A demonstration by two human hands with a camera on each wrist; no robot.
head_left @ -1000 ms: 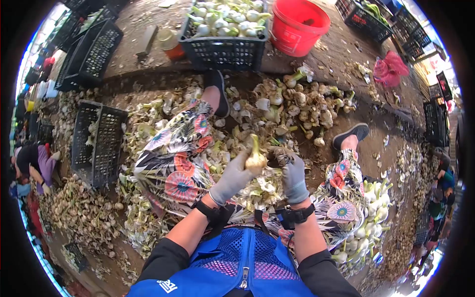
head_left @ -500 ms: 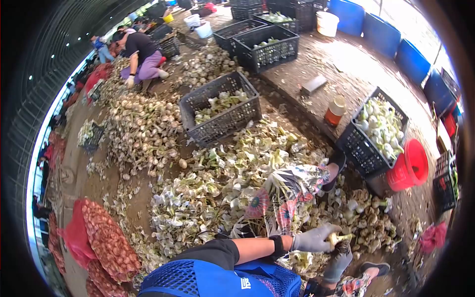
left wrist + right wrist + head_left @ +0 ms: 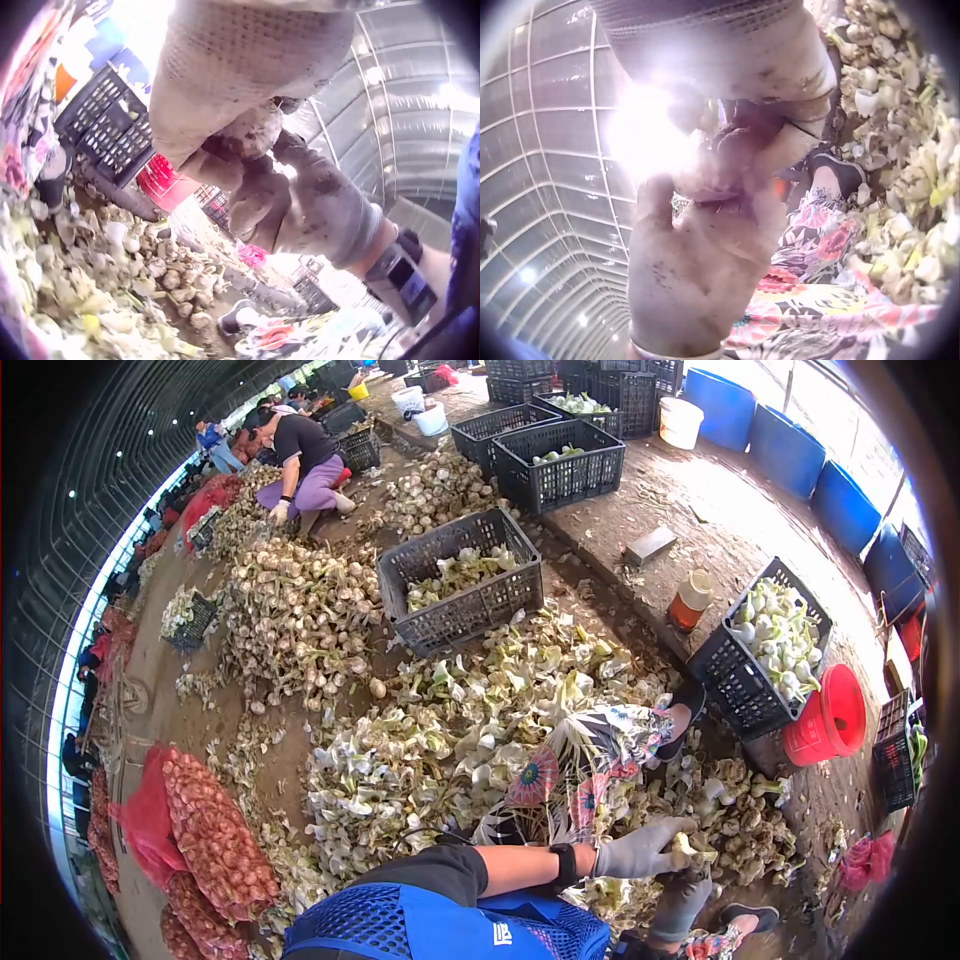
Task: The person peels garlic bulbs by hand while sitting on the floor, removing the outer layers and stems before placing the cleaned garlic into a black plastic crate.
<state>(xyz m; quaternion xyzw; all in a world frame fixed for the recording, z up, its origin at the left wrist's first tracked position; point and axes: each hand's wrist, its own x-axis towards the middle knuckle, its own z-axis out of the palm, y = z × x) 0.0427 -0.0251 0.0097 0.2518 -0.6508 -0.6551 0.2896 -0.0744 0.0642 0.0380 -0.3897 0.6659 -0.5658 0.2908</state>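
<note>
A garlic bulb with a pale stem is between my two gloved hands, above the floor. My left hand, in a grey glove, holds the bulb with its fingers and thumb. My right hand, in a soiled grey glove, has its curled fingers against the same bulb from the other side. In the left wrist view the bulb shows dirt on its skin, partly covered by the fingers. Glare washes out part of the right wrist view, where the bulb sits between both gloves.
Loose garlic and peeled skins cover the floor around my legs. A crate of cleaned garlic stands beside a red bucket. Another black crate holds skins. Red mesh sacks lie left; a person crouches farther off.
The head view has swung left, bringing the sacks and crouching person into fuller view. The bulb stays between my hands; its stem, upright at first, now points right.
</note>
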